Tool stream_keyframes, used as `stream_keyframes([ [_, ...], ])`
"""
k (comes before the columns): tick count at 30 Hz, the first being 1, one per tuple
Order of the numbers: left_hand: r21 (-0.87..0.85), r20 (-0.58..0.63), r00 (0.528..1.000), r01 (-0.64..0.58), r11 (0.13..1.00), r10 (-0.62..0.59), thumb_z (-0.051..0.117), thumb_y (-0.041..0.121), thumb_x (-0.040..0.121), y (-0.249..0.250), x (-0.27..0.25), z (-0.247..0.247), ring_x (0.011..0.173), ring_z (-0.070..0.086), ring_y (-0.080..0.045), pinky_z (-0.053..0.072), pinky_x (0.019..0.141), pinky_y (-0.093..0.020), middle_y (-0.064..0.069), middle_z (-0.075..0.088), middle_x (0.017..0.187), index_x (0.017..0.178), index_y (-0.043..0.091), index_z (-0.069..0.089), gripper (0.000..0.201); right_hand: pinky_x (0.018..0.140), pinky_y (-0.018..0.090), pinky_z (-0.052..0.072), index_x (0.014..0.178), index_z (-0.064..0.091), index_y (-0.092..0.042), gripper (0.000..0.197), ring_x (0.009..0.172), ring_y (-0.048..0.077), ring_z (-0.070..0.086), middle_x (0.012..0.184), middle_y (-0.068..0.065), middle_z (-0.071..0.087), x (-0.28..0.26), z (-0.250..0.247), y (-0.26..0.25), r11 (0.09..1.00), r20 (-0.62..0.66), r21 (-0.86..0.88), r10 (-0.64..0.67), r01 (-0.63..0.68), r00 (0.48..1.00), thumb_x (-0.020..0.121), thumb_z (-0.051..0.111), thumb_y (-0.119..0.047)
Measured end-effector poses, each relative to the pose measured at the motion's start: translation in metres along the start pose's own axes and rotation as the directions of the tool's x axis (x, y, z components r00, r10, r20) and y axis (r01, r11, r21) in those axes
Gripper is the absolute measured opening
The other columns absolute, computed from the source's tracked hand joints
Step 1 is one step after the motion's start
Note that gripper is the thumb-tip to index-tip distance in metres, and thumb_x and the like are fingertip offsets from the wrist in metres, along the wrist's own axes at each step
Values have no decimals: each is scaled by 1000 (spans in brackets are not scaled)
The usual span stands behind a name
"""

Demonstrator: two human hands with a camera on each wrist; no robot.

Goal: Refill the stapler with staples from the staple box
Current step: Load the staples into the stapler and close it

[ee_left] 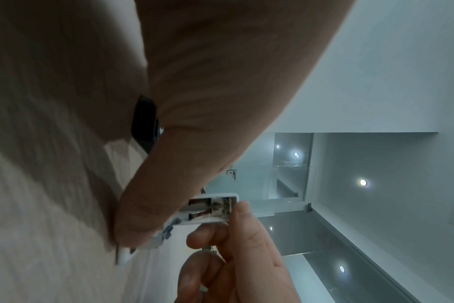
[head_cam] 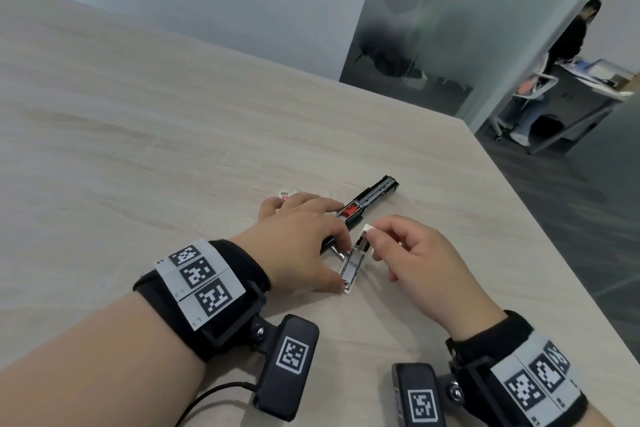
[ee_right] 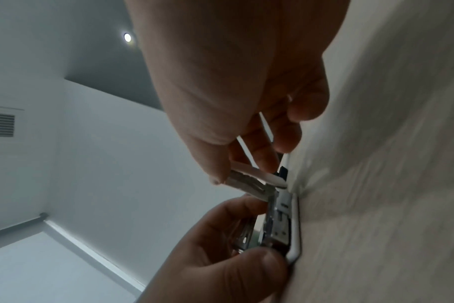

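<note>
A small white stapler [head_cam: 354,265] lies hinged open on the table, its metal staple channel showing. My left hand [head_cam: 344,265] holds its base [ee_right: 294,225] down, thumb [ee_left: 148,215] at the near end and fingers at the hinge. With thumb and forefinger, my right hand [head_cam: 372,234] pinches the tip of the raised white top cover [ee_left: 213,209]. A long black stapler [head_cam: 370,199] with a red part lies open flat just behind my left hand. A small white and pink item [head_cam: 286,192], possibly the staple box, peeks out beyond my left knuckles, mostly hidden.
The pale wooden table [head_cam: 138,121] stretches far to the left and back. Its right edge [head_cam: 540,218] runs close by my right hand. A person [head_cam: 568,45] stands at a desk in the room beyond the glass wall.
</note>
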State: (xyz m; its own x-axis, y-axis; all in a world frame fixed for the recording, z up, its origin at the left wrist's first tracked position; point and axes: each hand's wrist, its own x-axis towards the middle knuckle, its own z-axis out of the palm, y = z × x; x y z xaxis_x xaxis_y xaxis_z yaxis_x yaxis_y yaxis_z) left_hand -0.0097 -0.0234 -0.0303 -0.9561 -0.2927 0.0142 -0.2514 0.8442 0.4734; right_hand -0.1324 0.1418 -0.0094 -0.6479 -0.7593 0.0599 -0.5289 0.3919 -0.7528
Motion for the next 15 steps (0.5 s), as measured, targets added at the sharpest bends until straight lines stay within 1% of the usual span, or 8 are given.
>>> stream_keyframes([
  [2,0,-16,1000,-3,1000,3,79,62,64,0,0,0,150,15,-5,6,116,-47,23,31,160,119,46,59,61,65,36,55,88,74,-36,5,61,10,58,80,-6,71,-2,0,-1,1000,11,19,-10,10,1000,91,70,-38],
  [4,7,-18,1000,-4,1000,4,79,62,65,0,-1,0,149,16,-5,7,116,-45,23,33,158,128,48,54,69,57,26,48,87,74,-33,4,57,6,52,79,-11,68,-5,1,-2,1000,58,8,-21,21,998,85,77,-35],
  [5,13,-15,1000,-7,1000,7,78,61,65,1,-1,0,148,17,-5,7,116,-45,23,33,158,131,49,52,72,57,22,45,86,72,-33,9,58,5,52,82,-12,67,-7,2,-2,999,81,-22,-30,32,996,81,79,-35],
  [7,12,-3,1000,-9,1000,9,79,60,66,2,-2,-1,149,17,-6,5,117,-46,22,33,157,135,49,50,75,67,22,48,86,68,-33,18,71,8,59,95,-12,64,-10,4,-2,992,97,-105,-54,64,994,74,82,-36],
  [10,-20,9,1000,-10,1000,10,74,53,68,4,-3,-3,148,19,-5,4,119,-46,23,35,154,140,50,45,78,83,19,47,86,64,-33,24,96,4,62,111,-19,62,-12,5,-2,984,90,-155,-76,89,993,73,84,-33],
  [12,-90,-3,1000,11,996,-12,60,49,66,5,-2,-5,147,23,-4,6,120,-45,23,41,149,141,50,44,76,86,24,50,85,62,-32,23,99,3,64,113,-21,66,-12,5,-2,983,96,-171,-51,67,994,75,83,-31],
  [14,-173,-45,997,51,984,-59,49,46,66,6,-1,-8,144,30,-4,10,120,-43,24,49,143,138,50,47,72,82,33,54,89,61,-33,21,89,3,66,106,-19,71,-11,3,-2,971,82,-238,-17,36,997,77,79,-34],
  [15,-195,-75,993,70,978,-86,49,45,69,6,0,-9,142,33,-4,12,118,-41,24,51,141,136,50,49,67,77,35,55,91,62,-35,20,82,2,65,98,-17,72,-11,1,-3,959,64,-282,3,15,998,78,77,-37],
])
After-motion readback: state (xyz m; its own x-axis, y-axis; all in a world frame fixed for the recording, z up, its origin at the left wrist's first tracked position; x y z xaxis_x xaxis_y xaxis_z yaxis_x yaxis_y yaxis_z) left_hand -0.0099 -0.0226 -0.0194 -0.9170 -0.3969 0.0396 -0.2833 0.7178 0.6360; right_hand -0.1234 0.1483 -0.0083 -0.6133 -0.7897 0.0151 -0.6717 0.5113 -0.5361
